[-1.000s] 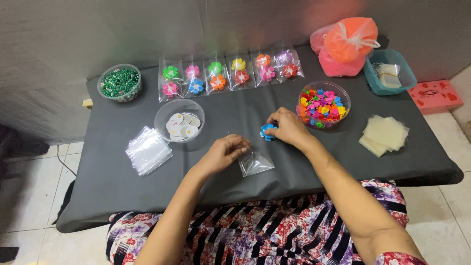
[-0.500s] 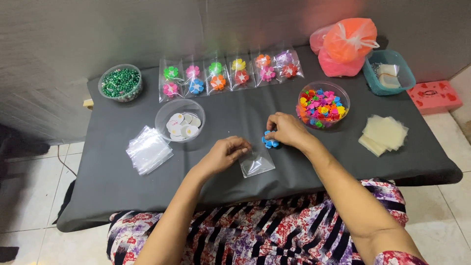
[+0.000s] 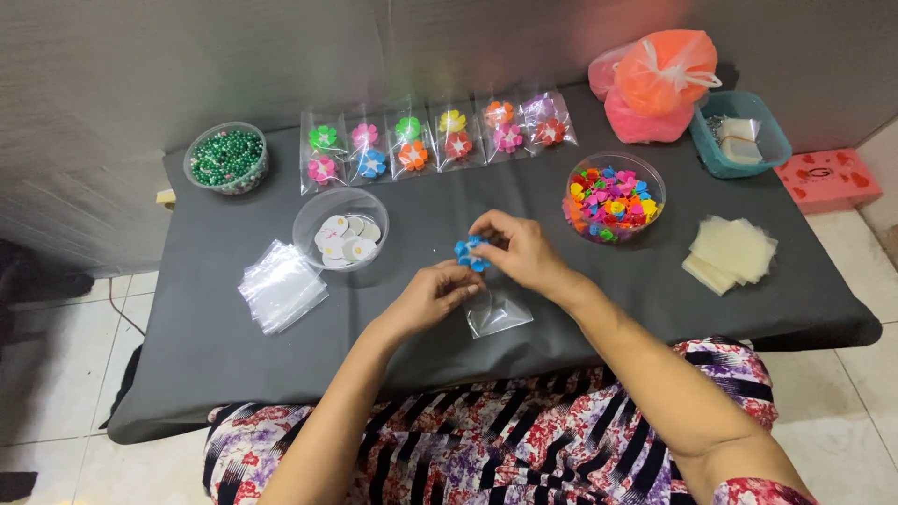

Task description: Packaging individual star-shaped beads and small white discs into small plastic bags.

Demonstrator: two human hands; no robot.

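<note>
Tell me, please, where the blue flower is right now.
In the head view, the blue flower is pinched by the right hand near the table's middle, just above the left hand and the clear bag.

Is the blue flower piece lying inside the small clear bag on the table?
No, the right hand holds the blue flower piece above the small clear bag.

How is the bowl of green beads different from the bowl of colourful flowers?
The bead bowl holds only green beads and sits at the table's far left; the flower bowl holds many-coloured flowers, looks wider and sits near the right hand. Both are round, clear and open-topped.
</note>
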